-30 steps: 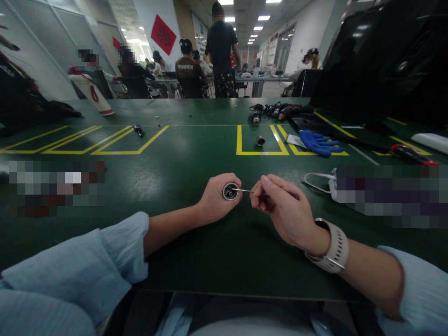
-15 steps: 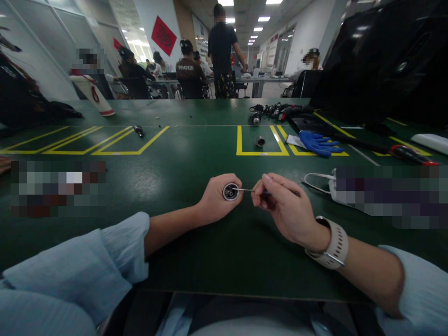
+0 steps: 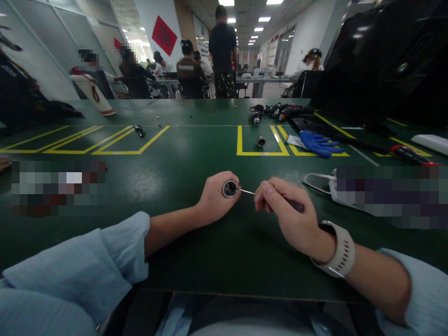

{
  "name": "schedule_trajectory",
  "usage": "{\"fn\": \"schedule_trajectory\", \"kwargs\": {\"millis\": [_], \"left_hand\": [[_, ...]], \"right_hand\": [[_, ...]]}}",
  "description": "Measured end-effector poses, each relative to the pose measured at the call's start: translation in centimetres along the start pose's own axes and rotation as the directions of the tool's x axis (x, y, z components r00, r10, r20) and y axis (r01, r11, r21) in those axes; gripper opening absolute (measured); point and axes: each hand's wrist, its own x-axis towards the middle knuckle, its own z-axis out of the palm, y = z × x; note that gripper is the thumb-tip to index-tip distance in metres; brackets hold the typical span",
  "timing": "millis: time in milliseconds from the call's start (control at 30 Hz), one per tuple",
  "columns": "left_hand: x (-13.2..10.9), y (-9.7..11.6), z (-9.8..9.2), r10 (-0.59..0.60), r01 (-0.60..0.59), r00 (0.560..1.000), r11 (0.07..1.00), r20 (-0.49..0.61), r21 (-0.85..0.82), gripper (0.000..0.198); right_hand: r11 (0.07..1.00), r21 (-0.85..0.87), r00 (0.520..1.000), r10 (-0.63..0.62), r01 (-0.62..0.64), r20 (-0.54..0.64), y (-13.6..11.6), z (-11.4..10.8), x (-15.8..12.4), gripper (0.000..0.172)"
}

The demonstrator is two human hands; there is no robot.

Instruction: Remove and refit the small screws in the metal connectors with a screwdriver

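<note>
The left hand (image 3: pixel 214 201) is closed into a fist around a small round silver-rimmed metal cylinder (image 3: pixel 230 189), with thumb and forefinger wrapped about its rim. This hand rests on the dark green matte surface (image 3: pixel 182 158), near its middle and close in front of the person. Only the open round end of the metal cylinder shows. That end faces up and toward the camera, and its dark inside is visible. The body is hidden in the fist, so its long axis cannot be read exactly.

The right hand (image 3: pixel 285 212) is closed in a pinch grip on a thin tool with a bright steel shaft and a dark handle (image 3: pixel 247 192). Thumb and forefinger hold the forward end of the handle, and its rear end projects to the right past the knuckles. The long axis of the thin tool runs nearly level from right to left, with the tip at the left. The tip meets the right rim of the open end; whether it enters cannot be told. The right wrist carries a beige-strapped wristwatch (image 3: pixel 338 252).

A second small metal barrel (image 3: pixel 261 141) lies inside a yellow tape square (image 3: pixel 239 140), well beyond the hands. A blue work glove (image 3: pixel 320 143) lies just right of that square. A white cable loop (image 3: pixel 315 179) lies near the right hand.
</note>
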Motion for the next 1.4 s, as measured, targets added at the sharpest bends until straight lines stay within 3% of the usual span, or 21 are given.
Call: {"fn": "schedule_trajectory", "kwargs": {"millis": [133,500,833,1200,1400], "left_hand": [[0.03,-0.04,0.09,0.01,-0.01,1.0,1.0,0.009,-0.009,0.014],[0.16,-0.17,-0.03,-0.099,0.093,0.994,0.986,-0.036,-0.141,0.015],[0.02,-0.06,0.16,-0.01,0.01,1.0,1.0,-0.028,-0.006,0.015],[0.1,0.19,-0.31,-0.085,0.085,0.996,0.979,0.006,-0.186,0.016],[0.11,0.11,-0.31,-0.094,0.094,0.996,0.979,0.011,-0.179,0.018]], "right_hand": [[0.99,-0.11,0.996,-0.077,0.082,0.05,-0.16,0.43,-0.32,0.03],[0.944,-0.203,0.958,-0.224,0.259,0.18,0.14,0.87,-0.75,0.021],[0.935,-0.259,0.965,-0.203,0.241,0.163,0.07,0.74,-0.64,0.023],[0.927,-0.211,0.942,-0.27,0.311,0.201,0.26,0.61,-0.67,0.019],[0.922,-0.217,0.939,-0.279,0.32,0.2,-0.14,0.36,-0.63,0.019]]}}
